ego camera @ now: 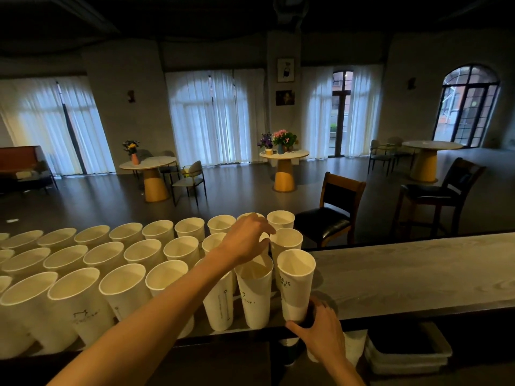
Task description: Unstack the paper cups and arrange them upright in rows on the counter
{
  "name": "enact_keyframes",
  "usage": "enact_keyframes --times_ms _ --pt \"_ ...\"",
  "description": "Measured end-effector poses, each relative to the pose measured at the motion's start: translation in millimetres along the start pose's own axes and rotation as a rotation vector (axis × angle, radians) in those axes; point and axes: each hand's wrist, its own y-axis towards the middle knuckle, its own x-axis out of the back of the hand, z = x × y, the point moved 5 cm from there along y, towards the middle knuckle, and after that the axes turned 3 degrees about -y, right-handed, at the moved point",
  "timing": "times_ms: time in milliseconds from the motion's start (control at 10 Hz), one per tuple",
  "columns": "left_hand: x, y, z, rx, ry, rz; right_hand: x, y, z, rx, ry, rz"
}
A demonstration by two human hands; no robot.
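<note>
Head view: I am standing at the long grey wood-grain counter (404,274), working at the right end of three rows of tall cream paper cups (145,254)
Left hand (245,240): I am reaching over the rows with my fingers curled down onto the rim of a middle-row cup (264,246); whether I am pinching it or only touching it, I cannot tell
Right hand (317,327): I am wrapping thumb and fingers round the base of the front end cup (296,282), which is tilting left and sitting right at the counter's near edge
Neighbour: the leaning front cup (255,291) beside it is also tipping, nearly touching
Risk, forearm: my left arm is crossing low over the front row, so dragging it back could be knocking those cups over
Risk, edge: letting go while the end cup is tilting could be sending it off the near edge or into its neighbour, toppling others in turn
Risk, grip: squeezing thin paper too hard could be denting the wall
</note>
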Motion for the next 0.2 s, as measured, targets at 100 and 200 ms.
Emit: enact_keyframes --times_ms 100,200 --pt "13.5 -11.2 4.1 -0.031 -0.007 -0.022 -3.9 0.1 -7.9 -0.021 0.035 0.044" --pt "35.1 -26.2 12.2 -0.018 -0.055 -0.064 9.5 -4.4 -4.9 -0.071 0.122 0.031"
